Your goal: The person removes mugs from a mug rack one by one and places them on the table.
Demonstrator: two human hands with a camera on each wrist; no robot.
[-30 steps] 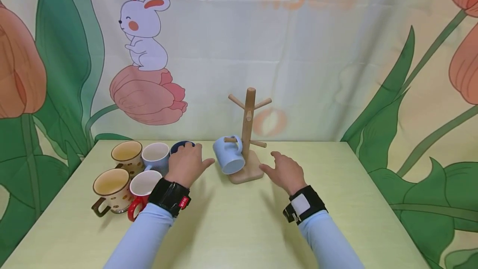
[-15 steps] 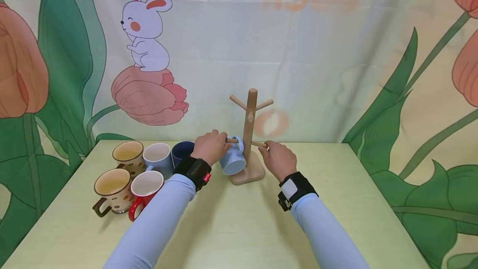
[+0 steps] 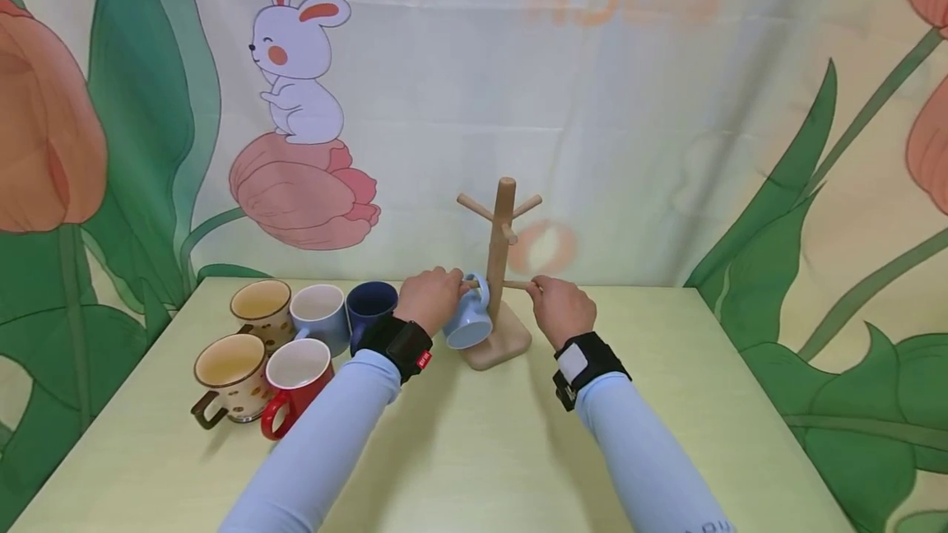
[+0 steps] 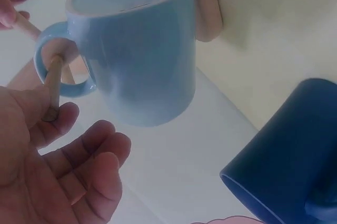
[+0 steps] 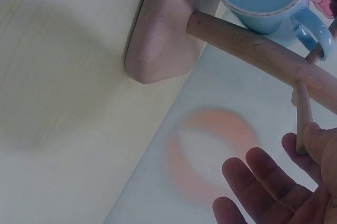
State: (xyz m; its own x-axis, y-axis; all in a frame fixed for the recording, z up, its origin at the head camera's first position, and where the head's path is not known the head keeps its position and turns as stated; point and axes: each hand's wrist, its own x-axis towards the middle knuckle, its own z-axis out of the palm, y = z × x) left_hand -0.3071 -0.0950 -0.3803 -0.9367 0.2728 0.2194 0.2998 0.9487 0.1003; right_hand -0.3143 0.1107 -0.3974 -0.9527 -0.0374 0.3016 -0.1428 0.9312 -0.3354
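Note:
A wooden mug rack [image 3: 500, 249] stands toward the back of the table. One light blue mug [image 3: 468, 326] hangs tilted by its handle on the lower left peg [image 4: 54, 81]. My left hand [image 3: 429, 299] pinches that peg's end between thumb and index finger, the other fingers loosely bent beside the mug. On the opposite side, my right hand [image 3: 564, 312] pinches the tip of the lower right peg [image 5: 304, 121] the same way. Nothing hangs on the rack's upper pegs. Part of the mug is hidden behind my left hand in the head view.
Several mugs stand upright at the left: a dark blue mug [image 3: 370, 303] closest to my left hand, a blue-and-white mug [image 3: 322, 323], a red mug [image 3: 296, 381] and two spotted ones with brown handles [image 3: 239, 389]. A printed curtain [image 3: 629, 146] hangs behind the table.
Both hands have come to the rack, the left from above the dark blue mug, the right from beside the base, and now pinch the lower pegs. The rack has turned slightly.

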